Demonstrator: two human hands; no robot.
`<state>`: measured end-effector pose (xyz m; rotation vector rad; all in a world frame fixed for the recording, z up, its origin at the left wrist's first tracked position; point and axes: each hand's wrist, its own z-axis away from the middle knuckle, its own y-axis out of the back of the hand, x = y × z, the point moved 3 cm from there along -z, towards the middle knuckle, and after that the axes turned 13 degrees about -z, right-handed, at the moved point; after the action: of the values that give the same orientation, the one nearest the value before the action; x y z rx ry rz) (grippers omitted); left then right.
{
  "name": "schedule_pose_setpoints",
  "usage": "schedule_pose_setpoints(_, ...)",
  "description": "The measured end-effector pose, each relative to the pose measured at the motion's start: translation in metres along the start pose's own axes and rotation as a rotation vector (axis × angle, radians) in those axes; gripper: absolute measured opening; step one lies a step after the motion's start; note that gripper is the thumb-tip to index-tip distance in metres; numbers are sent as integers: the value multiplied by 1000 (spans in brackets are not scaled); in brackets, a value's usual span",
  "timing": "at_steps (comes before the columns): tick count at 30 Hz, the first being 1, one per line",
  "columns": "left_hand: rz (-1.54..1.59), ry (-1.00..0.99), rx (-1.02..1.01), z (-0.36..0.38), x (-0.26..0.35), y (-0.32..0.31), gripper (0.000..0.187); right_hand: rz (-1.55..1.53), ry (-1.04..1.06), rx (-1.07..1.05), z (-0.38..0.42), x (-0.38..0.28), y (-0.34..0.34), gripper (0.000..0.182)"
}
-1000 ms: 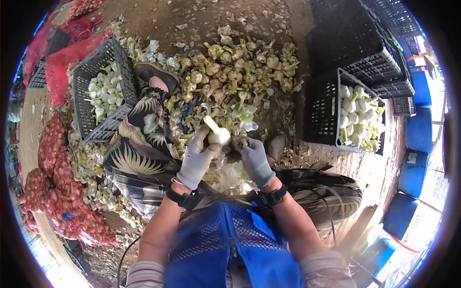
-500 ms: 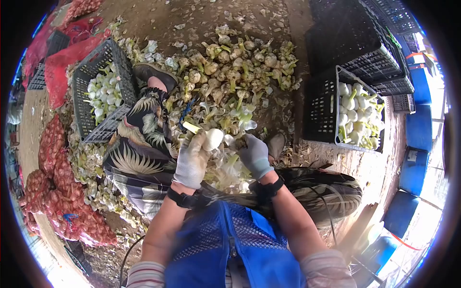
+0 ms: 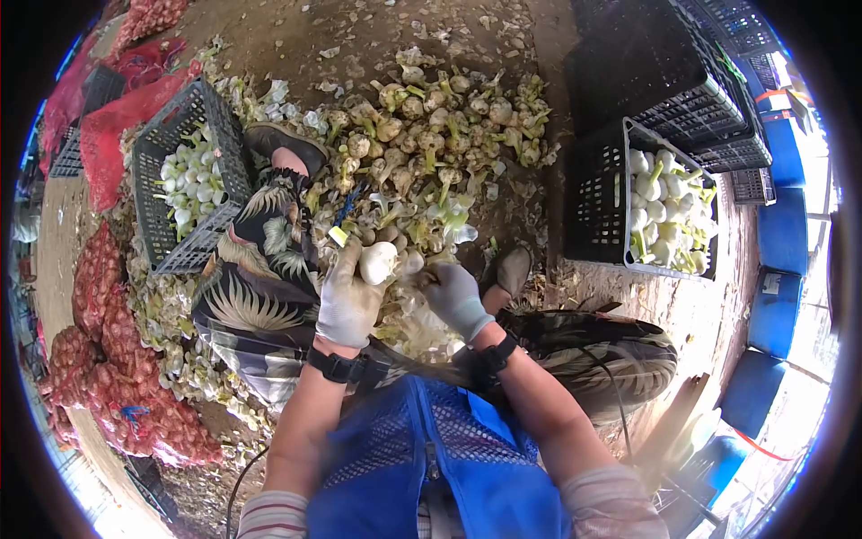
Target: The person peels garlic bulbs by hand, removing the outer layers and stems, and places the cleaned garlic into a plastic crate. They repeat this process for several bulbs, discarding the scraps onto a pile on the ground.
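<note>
My gloved left hand [image 3: 348, 301] is wrapped round a white garlic bulb [image 3: 379, 262], whose cut stem pokes out beyond the fingers to the upper left. Close by on the right, my gloved right hand [image 3: 456, 295] is closed, its fingertips curled towards the bulb but apart from it. Whatever those fingers hold is dark and too small to make out. Loose pale skins [image 3: 417, 328] lie beneath both hands. Just ahead spreads a heap of untrimmed garlic bulbs [image 3: 431, 144], brownish and with stems on.
A black crate [image 3: 148, 211] of cleaned garlic stands left by my foot; another crate [image 3: 597, 202] of it stands right. Dark crates [image 3: 664, 72] are stacked behind that one. Full red net sacks [image 3: 135, 395] lie at the left. Blue containers [image 3: 774, 314] line the right edge.
The garlic bulb has turned and shifted slightly left in my left hand, showing its root side more to the camera. My right hand has moved a little left and down.
</note>
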<state>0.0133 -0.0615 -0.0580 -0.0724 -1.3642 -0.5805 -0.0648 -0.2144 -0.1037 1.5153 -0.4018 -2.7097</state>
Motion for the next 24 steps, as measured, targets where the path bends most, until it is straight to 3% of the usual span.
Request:
schedule_pose_setpoints(2, 1035, 285, -108, -2, 3, -2, 31, -84, 342, 111, 1, 14, -1, 20)
schedule_pose_setpoints(4, 1055, 290, -142, -1, 2, -3, 34, -158, 251, 70, -2, 16, 0, 21)
schedule_pose_setpoints(6, 471, 29, -85, -6, -3, -3, 35, -554, 72, -57, 4, -9, 3, 22)
schedule_pose_setpoints(8, 499, 95, -60, -4, 4, -10, 39, -675, 119, -50, 12, -30, -1, 21)
schedule_pose_setpoints(10, 838, 245, -71, 2, 15, -14, 37, -574, 203, 9, 19, -45, 0, 20)
schedule_pose_setpoints(12, 845, 293, -38, 1, 6, -13, 33, -581, 186, 38, 16, -29, -9, 20)
schedule_pose_setpoints(14, 1227, 268, -155, -6, -12, -13, 32, 136, 155, 180, 6, -7, -4, 19)
schedule_pose_setpoints(15, 1230, 215, -156, -8, -11, -9, 31, 134, 40, 80, 2, 5, -2, 32)
schedule_pose_setpoints(16, 1230, 218, -151, -6, -13, -7, 31, 133, 37, 74, 4, 14, -3, 32)
schedule_pose_setpoints(18, 1160, 284, -76, -5, 0, -3, 33, 153, 381, 214, 12, -1, 2, 49)
schedule_pose_setpoints(19, 1138, 332, -46, -5, 4, -3, 34, 159, 437, 179, 11, -5, 3, 62)
schedule_pose_setpoints(22, 987, 273, -29, -4, -8, -9, 32, 254, 434, 141, 20, -54, 5, 59)
schedule_pose_setpoints(23, 1001, 331, -63, -5, -12, -14, 32, 211, 555, 225, 21, -61, 3, 46)
schedule_pose_setpoints(24, 1000, 329, -67, -6, -16, -16, 32, 211, 556, 229, 20, -60, 1, 46)
